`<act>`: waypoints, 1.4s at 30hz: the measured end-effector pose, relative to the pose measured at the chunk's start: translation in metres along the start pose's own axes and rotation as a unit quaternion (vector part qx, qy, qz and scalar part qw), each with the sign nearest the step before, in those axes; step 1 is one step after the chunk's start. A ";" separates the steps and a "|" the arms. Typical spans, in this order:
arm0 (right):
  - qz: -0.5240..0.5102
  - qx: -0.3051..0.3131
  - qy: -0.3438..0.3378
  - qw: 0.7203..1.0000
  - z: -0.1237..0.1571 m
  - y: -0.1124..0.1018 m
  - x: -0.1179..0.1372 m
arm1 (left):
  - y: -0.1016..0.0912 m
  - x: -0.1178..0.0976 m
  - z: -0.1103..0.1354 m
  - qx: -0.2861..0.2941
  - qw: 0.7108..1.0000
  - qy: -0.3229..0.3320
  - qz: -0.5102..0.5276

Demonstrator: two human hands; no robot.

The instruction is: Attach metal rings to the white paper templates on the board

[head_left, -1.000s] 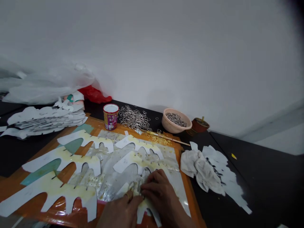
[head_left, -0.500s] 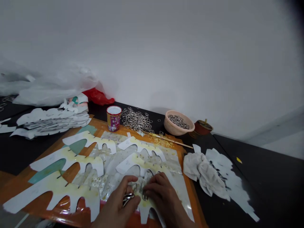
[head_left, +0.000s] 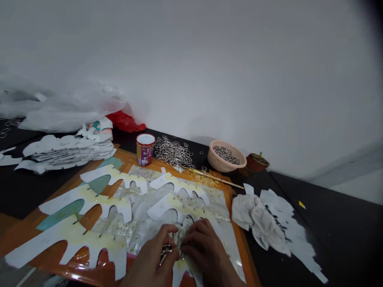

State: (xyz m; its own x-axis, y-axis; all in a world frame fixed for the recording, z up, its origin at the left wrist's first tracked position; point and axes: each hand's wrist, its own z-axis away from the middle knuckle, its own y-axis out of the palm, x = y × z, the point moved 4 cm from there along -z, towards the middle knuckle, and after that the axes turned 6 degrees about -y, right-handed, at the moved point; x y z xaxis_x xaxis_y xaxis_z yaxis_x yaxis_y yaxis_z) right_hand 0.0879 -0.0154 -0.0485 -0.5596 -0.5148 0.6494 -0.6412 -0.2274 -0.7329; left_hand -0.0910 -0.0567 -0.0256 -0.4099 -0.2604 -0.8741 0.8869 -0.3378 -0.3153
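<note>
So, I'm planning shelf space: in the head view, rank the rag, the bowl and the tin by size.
Largest to smallest: rag, bowl, tin. The rag sits nearer the camera, so its lead is unsure.

Paper cutouts [head_left: 80, 243] lie on a board [head_left: 239, 235] at lower centre; behind it, left to right: a can [head_left: 145, 149], loose metal rings [head_left: 172, 151], a bowl [head_left: 226, 162]. A cloth [head_left: 259, 221] lies at right.

Wall: plain white, very smooth [head_left: 209, 71] | Bench: black top, going along wall [head_left: 335, 235] | Light: soft, quite even
</note>
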 end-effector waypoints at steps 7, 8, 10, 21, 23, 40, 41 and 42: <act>0.002 0.000 -0.011 1.000 0.001 0.001 -0.002 | 0.017 0.001 -0.012 0.007 0.991 0.048 -0.122; 0.000 0.006 -0.008 1.000 0.001 0.001 -0.002 | 0.018 0.002 -0.013 0.009 0.989 0.046 -0.140; -0.009 0.024 0.003 1.000 0.001 -0.001 0.001 | 0.018 0.002 -0.015 0.009 0.986 0.041 -0.164; -0.076 -0.003 0.009 0.997 -0.002 -0.022 0.022 | 0.013 -0.006 -0.017 0.029 0.988 0.039 -0.148; -0.104 -0.057 -0.016 0.993 -0.003 -0.027 0.025 | 0.012 -0.004 -0.017 0.017 0.993 0.055 -0.101; -0.160 -0.021 0.066 0.985 -0.031 -0.028 0.016 | 0.002 0.004 -0.019 -0.050 0.997 0.057 -0.002; -0.156 -0.020 0.070 0.985 -0.034 -0.030 0.016 | 0.001 0.004 -0.019 -0.057 0.997 0.054 0.006; -0.153 -0.018 0.073 0.985 -0.036 -0.031 0.015 | 0.001 0.004 -0.020 -0.058 0.997 0.053 0.011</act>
State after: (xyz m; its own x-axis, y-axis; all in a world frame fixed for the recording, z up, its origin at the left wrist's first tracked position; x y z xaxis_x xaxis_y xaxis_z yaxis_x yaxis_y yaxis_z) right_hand 0.0802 0.0134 -0.0090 -0.4056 -0.3011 0.8630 -0.8083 -0.3227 -0.4924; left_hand -0.0876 -0.0400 -0.0368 -0.3706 -0.1684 -0.9134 0.9167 -0.2246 -0.3305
